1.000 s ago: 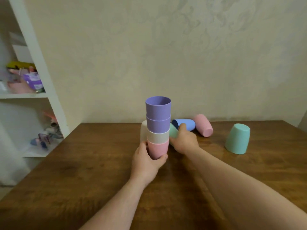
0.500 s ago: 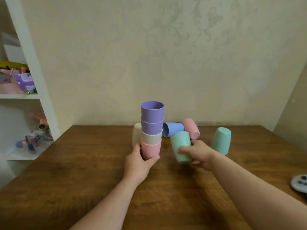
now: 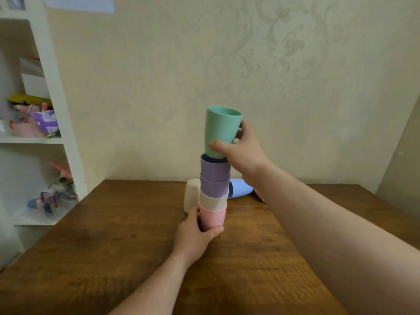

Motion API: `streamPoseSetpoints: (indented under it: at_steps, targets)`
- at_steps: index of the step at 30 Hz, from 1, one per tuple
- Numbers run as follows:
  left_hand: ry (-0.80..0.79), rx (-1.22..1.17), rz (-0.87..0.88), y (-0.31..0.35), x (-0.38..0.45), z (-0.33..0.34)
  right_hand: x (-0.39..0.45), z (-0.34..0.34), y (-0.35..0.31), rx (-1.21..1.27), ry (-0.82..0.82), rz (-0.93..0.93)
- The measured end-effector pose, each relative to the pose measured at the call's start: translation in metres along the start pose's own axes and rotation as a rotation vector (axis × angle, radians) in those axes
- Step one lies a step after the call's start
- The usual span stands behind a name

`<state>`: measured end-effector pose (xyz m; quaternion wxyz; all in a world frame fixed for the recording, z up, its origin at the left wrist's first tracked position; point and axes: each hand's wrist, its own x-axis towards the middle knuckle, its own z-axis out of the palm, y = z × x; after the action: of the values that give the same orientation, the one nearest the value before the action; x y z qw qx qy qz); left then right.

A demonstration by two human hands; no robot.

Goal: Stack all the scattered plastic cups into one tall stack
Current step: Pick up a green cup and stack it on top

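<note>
A stack of cups (image 3: 214, 192) stands upright on the wooden table (image 3: 113, 246): pink at the bottom, then cream, then two purple. My left hand (image 3: 197, 235) grips the pink bottom cup. My right hand (image 3: 241, 151) holds a green cup (image 3: 221, 131) upright, mouth up, with its base just entering the top purple cup. Behind the stack a cream cup (image 3: 192, 195) stands upside down, and a blue cup (image 3: 241, 189) lies on its side. A sliver of a pink cup (image 3: 259, 194) shows beside my right forearm, which hides anything further right.
A white shelf unit (image 3: 56, 98) with cluttered items stands at the left, past the table's left edge. The patterned wall (image 3: 250, 64) rises right behind the table's far edge.
My right hand has lifted the green cup from table height up to the top of the stack and turned it mouth up. My left hand stays on the pink bottom cup.
</note>
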<state>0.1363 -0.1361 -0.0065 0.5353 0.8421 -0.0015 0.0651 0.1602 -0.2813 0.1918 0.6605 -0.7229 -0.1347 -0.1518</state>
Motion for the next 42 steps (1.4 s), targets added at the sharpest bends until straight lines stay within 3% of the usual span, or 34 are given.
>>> streamPoseSetpoints:
  at_steps: [3,8,23,29,33,36,42]
  targets:
    - [0.003,0.009,-0.002,0.000,0.000,0.000,-0.001,0.008,0.019,-0.072,-0.038,0.093]
    - [0.018,0.031,-0.010,-0.001,0.001,-0.001,-0.012,0.010,0.045,0.127,-0.113,0.214]
    - [0.011,0.081,-0.025,0.001,0.004,-0.001,-0.027,0.007,0.079,0.063,-0.151,0.025]
    - [-0.052,0.150,-0.033,0.000,0.005,-0.002,-0.056,-0.004,0.132,-0.192,-0.237,0.101]
    - [-0.153,0.379,0.000,0.003,0.011,-0.001,-0.068,-0.014,0.167,-0.209,-0.155,0.205]
    - [-0.179,0.400,-0.004,0.002,0.011,-0.002,-0.069,-0.026,0.172,-0.254,-0.099,0.207]
    - [-0.194,0.596,0.035,0.004,0.021,-0.006,-0.084,-0.036,0.188,-0.491,-0.127,0.228]
